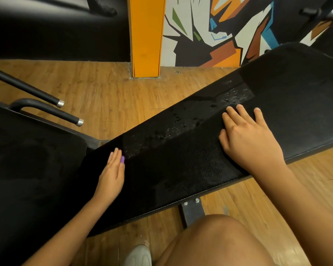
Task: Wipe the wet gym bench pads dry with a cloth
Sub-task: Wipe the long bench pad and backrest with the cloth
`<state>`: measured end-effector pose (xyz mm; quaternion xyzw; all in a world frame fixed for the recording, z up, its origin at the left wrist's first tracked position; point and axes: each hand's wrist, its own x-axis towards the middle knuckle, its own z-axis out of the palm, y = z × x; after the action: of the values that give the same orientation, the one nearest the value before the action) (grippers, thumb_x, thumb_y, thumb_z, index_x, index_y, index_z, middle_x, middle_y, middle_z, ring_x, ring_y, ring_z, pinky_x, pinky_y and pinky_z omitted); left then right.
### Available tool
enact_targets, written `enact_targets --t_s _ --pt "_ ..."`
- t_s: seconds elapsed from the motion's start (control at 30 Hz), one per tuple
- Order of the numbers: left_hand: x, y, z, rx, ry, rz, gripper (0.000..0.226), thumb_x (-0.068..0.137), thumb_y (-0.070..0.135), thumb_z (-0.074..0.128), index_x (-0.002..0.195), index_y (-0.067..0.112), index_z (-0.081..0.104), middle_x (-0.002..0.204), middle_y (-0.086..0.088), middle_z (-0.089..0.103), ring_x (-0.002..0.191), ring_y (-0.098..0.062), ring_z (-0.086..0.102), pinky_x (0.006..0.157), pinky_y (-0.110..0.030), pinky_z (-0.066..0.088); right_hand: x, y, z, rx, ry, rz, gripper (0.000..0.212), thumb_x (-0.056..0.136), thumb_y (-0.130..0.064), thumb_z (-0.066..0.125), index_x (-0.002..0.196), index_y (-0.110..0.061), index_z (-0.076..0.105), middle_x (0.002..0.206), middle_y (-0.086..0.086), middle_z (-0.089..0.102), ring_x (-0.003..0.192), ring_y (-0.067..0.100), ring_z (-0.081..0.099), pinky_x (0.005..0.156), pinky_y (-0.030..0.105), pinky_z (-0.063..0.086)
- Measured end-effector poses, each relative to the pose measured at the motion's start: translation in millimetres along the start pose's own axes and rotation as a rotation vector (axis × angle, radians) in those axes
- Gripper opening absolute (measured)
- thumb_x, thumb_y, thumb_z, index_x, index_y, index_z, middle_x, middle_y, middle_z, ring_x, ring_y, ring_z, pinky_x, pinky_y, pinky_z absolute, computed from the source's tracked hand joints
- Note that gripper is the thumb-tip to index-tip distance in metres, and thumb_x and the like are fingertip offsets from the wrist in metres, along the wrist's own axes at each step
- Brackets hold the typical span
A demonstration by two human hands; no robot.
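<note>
A long black bench pad (296, 89) runs diagonally from lower left to upper right. Water droplets (181, 120) glisten along its far strip. A black cloth (181, 162), hard to tell from the pad, seems to lie spread over the near part. My right hand (246, 135) presses flat on it with fingers spread, near the wet strip. My left hand (112, 173) rests flat on the pad's lower left end, fingers straight. A small purple bit (122, 159) shows at its fingertips. A second black pad (27, 160), the seat, lies to the left.
Two black handle bars with chrome tips (46, 110) stick out beyond the seat pad. An orange pillar (146, 35) and a painted wall (219, 31) stand behind on the wooden floor (113, 89). My knee (219, 242) and a white shoe (138, 256) are below the bench.
</note>
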<state>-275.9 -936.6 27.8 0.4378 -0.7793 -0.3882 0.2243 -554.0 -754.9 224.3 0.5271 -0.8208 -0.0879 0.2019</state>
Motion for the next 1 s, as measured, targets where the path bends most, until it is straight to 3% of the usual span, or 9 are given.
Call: enact_targets --t_s 0.17,0.3,0.47,0.67,0.8,1.0 --pt "85.8 14.2 -6.1 0.007 -0.002 -0.079 0.050 0.111 0.021 0.031 0.159 0.007 0.024 0.167 -0.004 0.020 0.155 -0.016 0.010 0.122 -0.029 0.010 -0.3 -1.1 -1.0 0.002 0.006 0.003 0.061 0.098 -0.036 0.029 0.140 -0.001 0.055 0.149 0.018 0.051 0.144 0.035 0.039 0.115 0.060 0.027" --pt "93.2 15.8 -10.5 0.035 -0.024 -0.062 0.050 0.111 0.020 0.031 0.159 0.009 0.025 0.168 -0.003 0.017 0.155 -0.016 0.008 0.122 -0.029 0.008 -0.7 -1.1 -1.4 0.009 0.017 0.004 0.060 0.097 -0.035 0.029 0.139 -0.001 0.055 0.148 0.018 0.051 0.143 0.035 0.039 0.115 0.060 0.027" --pt "17.4 18.3 -8.1 0.041 -0.056 -0.049 0.051 0.110 0.023 0.033 0.159 0.016 0.022 0.167 0.006 0.013 0.154 -0.010 0.012 0.121 -0.033 0.016 -0.9 -1.0 1.2 0.010 0.012 0.003 0.060 0.097 -0.036 0.028 0.139 -0.001 0.055 0.149 0.017 0.051 0.143 0.035 0.039 0.116 0.059 0.027" --pt "-81.9 20.4 9.5 -0.015 -0.004 -0.076 0.051 0.108 0.025 0.034 0.157 0.025 0.018 0.161 0.018 0.013 0.150 0.002 0.008 0.118 -0.021 0.015 -0.6 0.9 2.0 0.020 0.021 -0.003 0.061 0.097 -0.036 0.029 0.139 -0.002 0.056 0.149 0.017 0.051 0.144 0.034 0.039 0.115 0.059 0.027" --pt "-38.5 23.4 9.4 -0.028 0.026 -0.080 0.049 0.109 0.019 0.036 0.157 0.017 0.028 0.164 0.007 0.022 0.150 -0.004 0.011 0.116 -0.022 0.015 -0.5 0.3 0.0 0.022 0.016 -0.006 0.061 0.096 -0.037 0.029 0.139 -0.002 0.055 0.149 0.017 0.051 0.144 0.034 0.039 0.115 0.059 0.027" --pt "82.6 31.8 -1.1 0.000 0.032 -0.149 0.050 0.110 0.020 0.031 0.158 0.008 0.027 0.166 -0.005 0.023 0.155 -0.019 0.014 0.124 -0.037 0.013 -0.8 -0.2 -0.9 0.018 0.018 0.005 0.059 0.097 -0.036 0.030 0.138 -0.002 0.056 0.148 0.016 0.052 0.143 0.034 0.039 0.115 0.059 0.027"
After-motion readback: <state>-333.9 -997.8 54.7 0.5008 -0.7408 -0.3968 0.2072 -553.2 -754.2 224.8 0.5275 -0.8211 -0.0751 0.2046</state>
